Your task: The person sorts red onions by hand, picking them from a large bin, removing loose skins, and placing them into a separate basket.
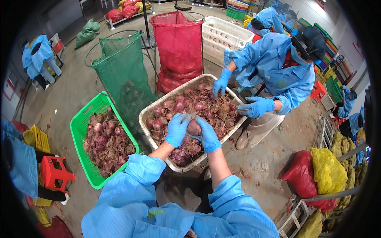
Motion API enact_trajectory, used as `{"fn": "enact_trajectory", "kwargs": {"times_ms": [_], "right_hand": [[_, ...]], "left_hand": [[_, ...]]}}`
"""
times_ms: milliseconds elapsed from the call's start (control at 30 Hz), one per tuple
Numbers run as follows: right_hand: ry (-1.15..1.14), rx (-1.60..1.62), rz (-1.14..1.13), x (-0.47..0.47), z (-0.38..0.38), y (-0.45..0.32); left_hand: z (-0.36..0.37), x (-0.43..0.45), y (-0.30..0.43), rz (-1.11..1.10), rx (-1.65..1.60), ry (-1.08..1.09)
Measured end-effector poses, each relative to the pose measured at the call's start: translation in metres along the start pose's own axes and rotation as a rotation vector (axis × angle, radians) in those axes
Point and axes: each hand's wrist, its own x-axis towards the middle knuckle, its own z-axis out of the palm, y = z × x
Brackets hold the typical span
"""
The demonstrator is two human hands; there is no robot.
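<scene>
A red onion (pixel 194 128) is held between my two blue-gloved hands, above the near half of a white plastic tub (pixel 176 168). My left hand (pixel 177 128) grips its left side, and the fingers of my right hand (pixel 207 135) wrap its right side. Beneath them the tub holds many red onions (pixel 179 105) mixed with loose dry skins and roots. A co-worker's gloved hand (pixel 220 84) reaches into the far end of this tub. The co-worker's other hand (pixel 257 106) is at its right rim.
On the left stands a green plastic crate (pixel 78 142) of red onions. Behind the tub, a green mesh bag (pixel 125 64) and a red mesh bag (pixel 180 44) hang on metal frames. White crates (pixel 227 32) stand farther back. Filled red (pixel 300 171) and yellow sacks (pixel 329 169) lie at right.
</scene>
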Motion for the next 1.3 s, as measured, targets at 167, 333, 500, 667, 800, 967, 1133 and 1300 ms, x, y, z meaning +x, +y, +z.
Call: {"fn": "enact_trajectory", "kwargs": {"times_ms": [167,333,500,667,800,967,1133,1300], "right_hand": [[-0.051,0.242,0.026,0.001,0.001,-0.004],[0.03,0.533,0.159,0.012,-0.002,0.008],[-0.274,0.475,0.125,-0.001,0.013,-0.004],[-0.1,0.526,0.078,0.0,0.006,-0.012],[0.224,0.709,0.153,0.027,-0.021,0.008],[0.078,0.581,0.072,0.023,-0.01,0.018],[-0.012,0.529,0.043,0.025,0.002,0.032],[-0.077,0.336,0.093,0.023,0.01,0.03]], "left_hand": [[-0.006,0.014,-0.022,0.016,0.114,0.117],[-0.022,0.024,-0.041,0.179,0.458,0.125],[-0.035,0.033,-0.055,0.128,0.692,0.17],[-0.057,0.037,-0.076,-0.014,0.599,-0.093],[-0.025,0.016,-0.025,0.143,0.26,-0.227],[-0.002,-0.012,0.007,0.412,0.288,-0.196],[-0.006,-0.004,-0.002,0.397,0.262,-0.082],[-0.013,0.009,-0.012,0.066,-0.12,-0.015]]}}
